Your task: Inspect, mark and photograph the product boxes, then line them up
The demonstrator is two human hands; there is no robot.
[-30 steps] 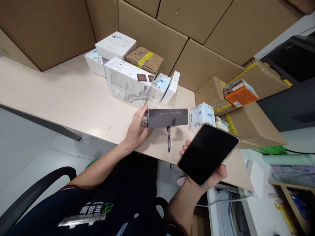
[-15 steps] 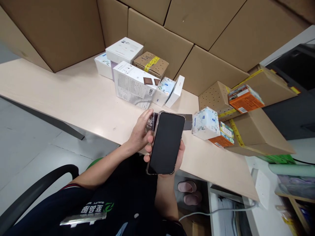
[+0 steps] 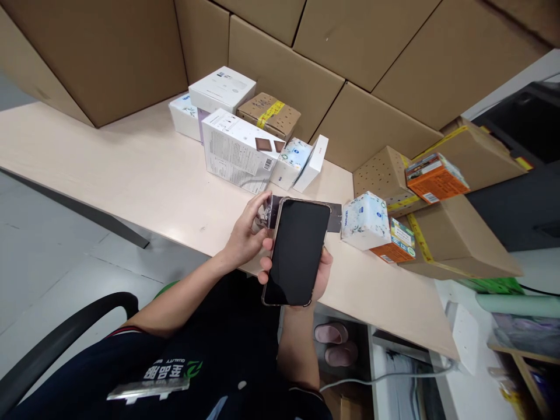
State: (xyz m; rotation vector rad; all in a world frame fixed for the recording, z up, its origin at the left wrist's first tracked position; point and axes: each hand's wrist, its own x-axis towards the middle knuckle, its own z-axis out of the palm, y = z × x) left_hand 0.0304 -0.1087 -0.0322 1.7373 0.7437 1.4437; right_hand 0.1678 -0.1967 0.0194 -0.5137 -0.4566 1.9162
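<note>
My right hand (image 3: 322,275) is closed around a smartphone (image 3: 298,254) in a clear case, held with its dark screen facing up over the table's front edge. Beyond the phone lies a flat dark box (image 3: 335,217), partly covered by it. At that box's left end, my left hand (image 3: 247,236) is curled with its fingers against shiny clear plastic. Whether the plastic belongs to the dark box cannot be made out. Just past my left fingers stands a large white printed box (image 3: 236,154).
Right of the dark box sit a white floral box (image 3: 365,219) and an orange-green box (image 3: 400,240). Open cardboard cartons (image 3: 464,233) stand farther right. More small boxes, including a brown taped one (image 3: 269,114), are grouped before a wall of large cartons (image 3: 284,70).
The phone and my right hand have risen slightly away from my body. My left hand has shifted a little, and more of the dark box shows beside the phone.
</note>
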